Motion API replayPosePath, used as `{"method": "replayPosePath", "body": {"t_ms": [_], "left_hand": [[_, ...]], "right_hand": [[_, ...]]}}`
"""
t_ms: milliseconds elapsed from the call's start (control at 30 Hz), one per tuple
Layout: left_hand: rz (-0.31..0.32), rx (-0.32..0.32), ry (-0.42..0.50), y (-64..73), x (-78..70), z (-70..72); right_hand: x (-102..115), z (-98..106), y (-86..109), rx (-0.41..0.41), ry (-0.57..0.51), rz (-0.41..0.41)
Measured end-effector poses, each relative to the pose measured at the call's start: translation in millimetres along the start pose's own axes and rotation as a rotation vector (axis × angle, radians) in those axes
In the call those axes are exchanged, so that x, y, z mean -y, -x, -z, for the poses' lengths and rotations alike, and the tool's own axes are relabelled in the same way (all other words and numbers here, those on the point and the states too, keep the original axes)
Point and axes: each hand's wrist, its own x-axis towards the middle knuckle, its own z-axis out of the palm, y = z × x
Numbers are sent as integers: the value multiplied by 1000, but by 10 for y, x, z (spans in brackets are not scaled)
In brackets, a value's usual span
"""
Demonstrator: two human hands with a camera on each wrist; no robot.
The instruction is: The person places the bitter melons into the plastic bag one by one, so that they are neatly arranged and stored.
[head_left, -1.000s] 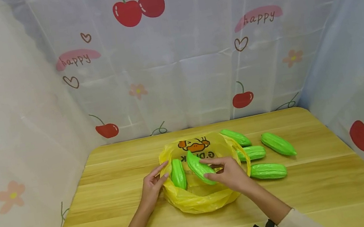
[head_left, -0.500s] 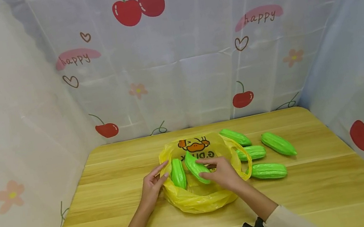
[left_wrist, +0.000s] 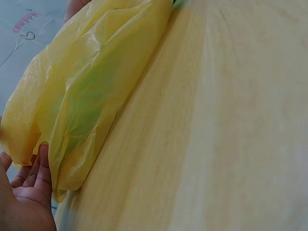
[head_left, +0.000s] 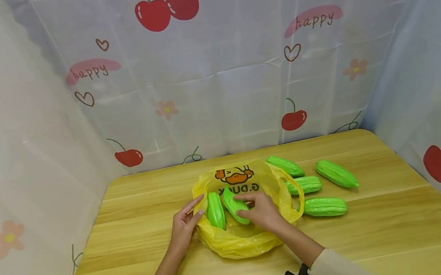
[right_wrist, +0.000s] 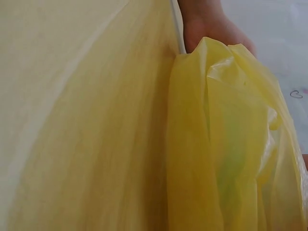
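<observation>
A yellow plastic bag (head_left: 248, 248) with a printed duck lies with its mouth open in the middle of the head view. My left hand (head_left: 183, 225) holds its left rim; the left wrist view shows the fingers (left_wrist: 44, 171) against the bag's edge. Inside the bag, near that rim, lies one bright green bitter melon (head_left: 215, 211). Between thumb and fingers my right hand (head_left: 262, 210) pinches a second bitter melon (head_left: 233, 207), tilted within the bag's mouth beside the first. In the right wrist view the bag's yellow side (right_wrist: 231, 144) hides the right hand's fingers.
Several more bitter melons lie right of the bag on the wooden table (head_left: 134, 249), one of them (head_left: 337, 174) farthest right. A bag handle (head_left: 299, 190) loops out over the near ones. A cherry-print curtain (head_left: 220, 108) hangs behind the table and along both sides.
My right hand has moved left and slightly down with the bitter melon, bringing it closer to the one in the bag. My left hand stays at the rim.
</observation>
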Motion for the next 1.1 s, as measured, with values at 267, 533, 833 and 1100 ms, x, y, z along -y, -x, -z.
{"method": "replayPosePath", "body": {"t_ms": [267, 533, 833, 1100], "left_hand": [[-6, 7, 4, -10, 15, -34], [-9, 6, -15, -14, 25, -30], [-20, 19, -2, -28, 21, -32], [-11, 3, -6, -5, 23, -23]], "right_hand": [[-57, -11, -11, 11, 8, -11], [-78, -34, -11, 27, 5, -9], [-92, -13, 7, 64, 6, -20], [-101, -33, 1, 95, 24, -3]]}}
